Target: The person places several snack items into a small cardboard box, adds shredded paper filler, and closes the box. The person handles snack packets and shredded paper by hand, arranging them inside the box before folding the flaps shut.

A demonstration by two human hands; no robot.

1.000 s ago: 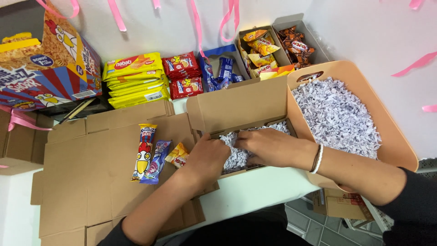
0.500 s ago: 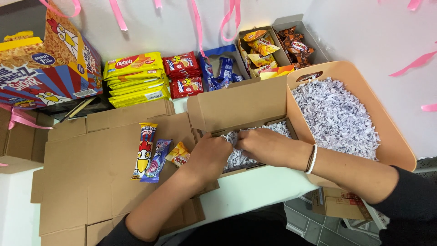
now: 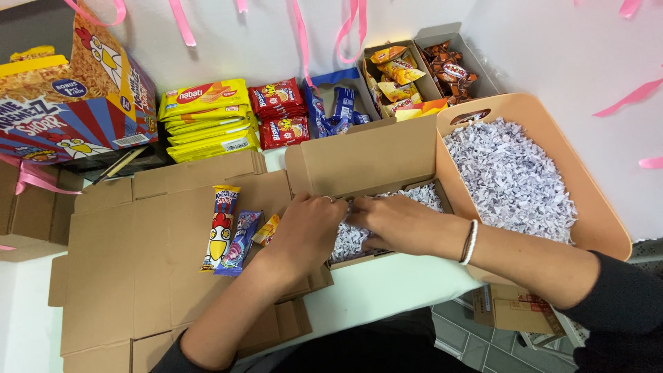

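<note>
Basically both hands sit in the small cardboard box [image 3: 366, 162] of shredded paper [image 3: 423, 197] at table centre: left hand [image 3: 309, 228] curled, fingers bent down into the shreds at the box's left edge; right hand [image 3: 397, 222] loosely flat, pressing on them. Snack packets [image 3: 235, 235] lie just left on flat cardboard [image 3: 124, 276]; peach tub [image 3: 608, 228] of shreds right.

open passage: bare flattened cardboard [image 3: 131, 276] left of the small box [image 3: 387, 207]. obstructions: three snack packets [image 3: 235, 238] just left, raised lid behind, peach tub [image 3: 608, 228] right.
</note>
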